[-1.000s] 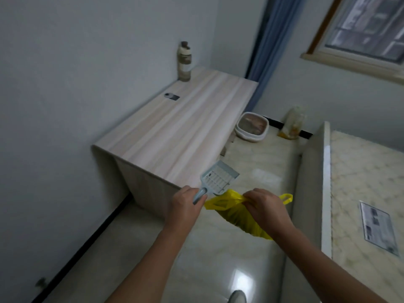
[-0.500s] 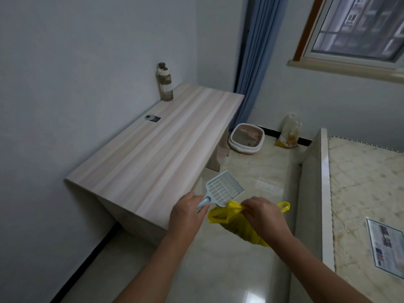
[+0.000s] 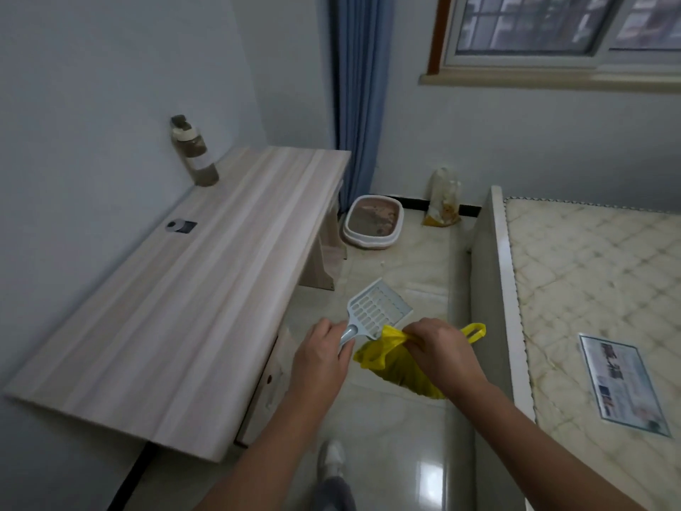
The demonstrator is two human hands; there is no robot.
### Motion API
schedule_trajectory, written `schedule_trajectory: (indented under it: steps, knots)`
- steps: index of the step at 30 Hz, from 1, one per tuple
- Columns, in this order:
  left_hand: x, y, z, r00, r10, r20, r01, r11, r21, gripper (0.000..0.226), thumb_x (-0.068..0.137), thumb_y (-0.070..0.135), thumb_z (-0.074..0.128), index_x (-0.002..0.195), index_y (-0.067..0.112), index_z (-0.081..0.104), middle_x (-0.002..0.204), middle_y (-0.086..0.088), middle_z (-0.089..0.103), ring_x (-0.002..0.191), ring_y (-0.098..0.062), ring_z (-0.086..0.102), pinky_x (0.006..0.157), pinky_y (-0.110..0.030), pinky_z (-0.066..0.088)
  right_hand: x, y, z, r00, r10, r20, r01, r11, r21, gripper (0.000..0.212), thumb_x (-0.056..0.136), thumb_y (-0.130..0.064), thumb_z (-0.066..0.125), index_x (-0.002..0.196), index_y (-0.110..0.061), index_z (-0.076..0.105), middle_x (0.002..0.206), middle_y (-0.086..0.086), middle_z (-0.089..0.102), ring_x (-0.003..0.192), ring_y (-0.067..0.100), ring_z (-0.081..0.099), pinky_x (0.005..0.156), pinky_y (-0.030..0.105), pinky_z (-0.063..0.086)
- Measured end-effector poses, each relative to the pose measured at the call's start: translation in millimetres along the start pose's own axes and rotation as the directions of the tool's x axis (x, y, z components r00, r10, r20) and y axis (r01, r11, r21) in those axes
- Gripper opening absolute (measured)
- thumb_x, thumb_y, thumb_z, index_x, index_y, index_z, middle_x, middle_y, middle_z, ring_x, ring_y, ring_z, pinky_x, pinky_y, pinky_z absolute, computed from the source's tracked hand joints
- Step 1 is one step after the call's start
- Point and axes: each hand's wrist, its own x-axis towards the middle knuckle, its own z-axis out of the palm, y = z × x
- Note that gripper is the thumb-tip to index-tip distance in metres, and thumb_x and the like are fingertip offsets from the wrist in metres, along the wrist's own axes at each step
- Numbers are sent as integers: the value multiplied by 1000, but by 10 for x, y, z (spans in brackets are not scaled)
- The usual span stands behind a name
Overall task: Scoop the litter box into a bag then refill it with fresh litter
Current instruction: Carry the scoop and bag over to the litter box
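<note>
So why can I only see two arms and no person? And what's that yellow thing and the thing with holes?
The camera sits on the person's head and looks down, so you see what they see: their own arms reaching forward. There is no machine here, only bare hands. The left hand has its grip around the handle of a pale blue litter scoop; the holes let clean litter fall through. The right hand pinches a yellow plastic bag at its top. Farther off, on the floor by the blue curtain, sits the litter box, with a litter bag leaning on the wall beside it. On the left is a wooden desk with a bottle standing on it. On the right is a bare mattress.
</note>
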Motion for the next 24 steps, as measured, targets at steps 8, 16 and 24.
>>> schedule_trajectory:
  steps: [8, 16, 24]
  knots:
    - [960, -223, 663, 993, 60, 99, -44, 986, -164, 16, 89, 24, 70, 104, 17, 70, 85, 5, 50, 74, -10, 53, 58, -21, 42, 676, 409, 39, 981, 189, -30, -190, 981, -40, 4, 79, -18, 65, 80, -19, 70, 76, -1, 65, 74, 21, 60, 59, 36, 49]
    - [2090, -472, 997, 984, 105, 146, -75, 977, -200, 14, 83, 18, 75, 95, 17, 69, 86, 3, 51, 78, -18, 58, 61, -33, 49, 1445, 636, -90, 940, 302, -159, -319, 944, -90, 8, 77, -12, 72, 81, -18, 73, 73, -1, 67, 70, 20, 61, 56, 25, 40]
    - [2839, -676, 1257, 973, 147, 180, -128, 985, -115, 15, 82, 16, 75, 96, 15, 70, 86, 1, 51, 77, -19, 57, 60, -32, 46, 2094, 949, -41, 938, 317, -142, -331, 940, -83, 8, 79, -14, 71, 84, -20, 73, 76, -3, 67, 72, 18, 62, 58, 28, 46]
